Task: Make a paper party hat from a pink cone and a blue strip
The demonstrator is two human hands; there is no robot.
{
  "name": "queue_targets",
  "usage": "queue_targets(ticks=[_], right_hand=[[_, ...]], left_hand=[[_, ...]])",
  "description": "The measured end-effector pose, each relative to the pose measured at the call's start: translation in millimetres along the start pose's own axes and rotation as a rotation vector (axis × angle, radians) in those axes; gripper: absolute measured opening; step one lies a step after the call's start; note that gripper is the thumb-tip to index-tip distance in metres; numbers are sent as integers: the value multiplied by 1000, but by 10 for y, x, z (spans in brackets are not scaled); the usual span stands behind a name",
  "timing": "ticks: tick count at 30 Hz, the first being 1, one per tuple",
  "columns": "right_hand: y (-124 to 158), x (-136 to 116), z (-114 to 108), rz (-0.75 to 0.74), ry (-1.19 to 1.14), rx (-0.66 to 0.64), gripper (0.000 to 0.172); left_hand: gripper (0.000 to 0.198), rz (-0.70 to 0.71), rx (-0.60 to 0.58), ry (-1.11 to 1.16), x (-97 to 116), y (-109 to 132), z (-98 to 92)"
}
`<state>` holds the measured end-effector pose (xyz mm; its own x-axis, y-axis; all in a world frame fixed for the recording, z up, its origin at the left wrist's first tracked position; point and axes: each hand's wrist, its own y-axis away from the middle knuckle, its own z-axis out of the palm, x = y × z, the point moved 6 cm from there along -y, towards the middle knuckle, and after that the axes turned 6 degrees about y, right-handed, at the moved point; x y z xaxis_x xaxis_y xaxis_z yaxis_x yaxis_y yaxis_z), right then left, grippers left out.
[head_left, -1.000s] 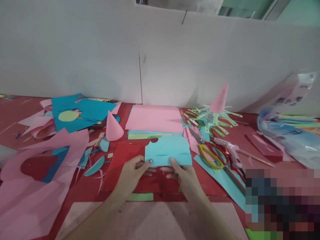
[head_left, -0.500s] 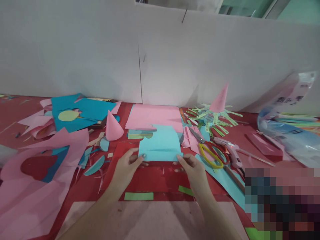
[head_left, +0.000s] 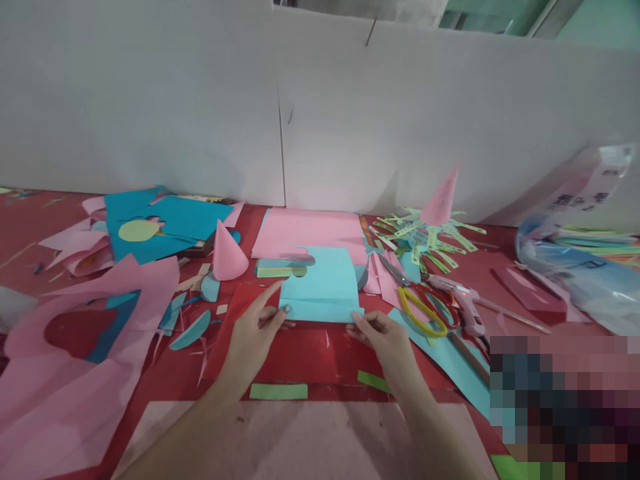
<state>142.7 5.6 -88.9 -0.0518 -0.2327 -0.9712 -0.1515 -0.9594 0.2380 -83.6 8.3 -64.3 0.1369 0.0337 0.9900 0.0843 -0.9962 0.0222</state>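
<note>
A light blue sheet of paper (head_left: 323, 280) with a notch cut in its upper left is held level over a red sheet (head_left: 300, 353). My left hand (head_left: 257, 327) pinches its near left corner between thumb and fingers, the index finger stretched along the left edge. At the near right corner, my right hand (head_left: 383, 333) grips the same sheet with thumb on top. A crease runs across the sheet close to its near edge. Two green paper strips, one of them a pale strip (head_left: 279, 391), lie nearer to me.
Scissors with yellow handles (head_left: 423, 313) and a pink glue gun (head_left: 467, 303) lie at right. One pink cone (head_left: 229, 253) stands at left; another cone (head_left: 441, 200) tops green strips. Pink paper scraps (head_left: 60, 413) cover the left. A white wall (head_left: 200, 100) rises behind.
My left index finger has stretched forward along the paper's left edge. The sheet has shifted very slightly, and both hands keep hold of it.
</note>
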Motion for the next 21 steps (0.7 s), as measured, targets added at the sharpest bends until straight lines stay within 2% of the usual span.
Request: queue_targets(ticks=[3,5,7,10,12,14,17,19,21], right_hand=[[-9,-4,6,-23,57,-6,28],[-19,12,12,-26,74,-21,28],[-27,32,17,-28,86,-38,29],[-20,29,28,-73,173,-71,28],[6,-50,21,-210,349,-59,23],[59,-173,17,-423,583,-11,14],[135,-286,36,-679,828,29,15],[145,-287,61,-745,899,-16,14],[136,-265,80,-750,921,-79,11]], left_hand=[[29,213,63,-312,87,18,-27],[24,335,81,-468,126,36,-12],[23,390,62,-558,119,42,17],[25,394,-21,-613,77,39,70],[24,377,-81,-637,57,40,102],[21,369,-120,-665,57,46,125],[17,377,-160,-664,69,52,153],[17,371,-199,-643,59,50,173],[19,368,-261,-626,43,50,201]])
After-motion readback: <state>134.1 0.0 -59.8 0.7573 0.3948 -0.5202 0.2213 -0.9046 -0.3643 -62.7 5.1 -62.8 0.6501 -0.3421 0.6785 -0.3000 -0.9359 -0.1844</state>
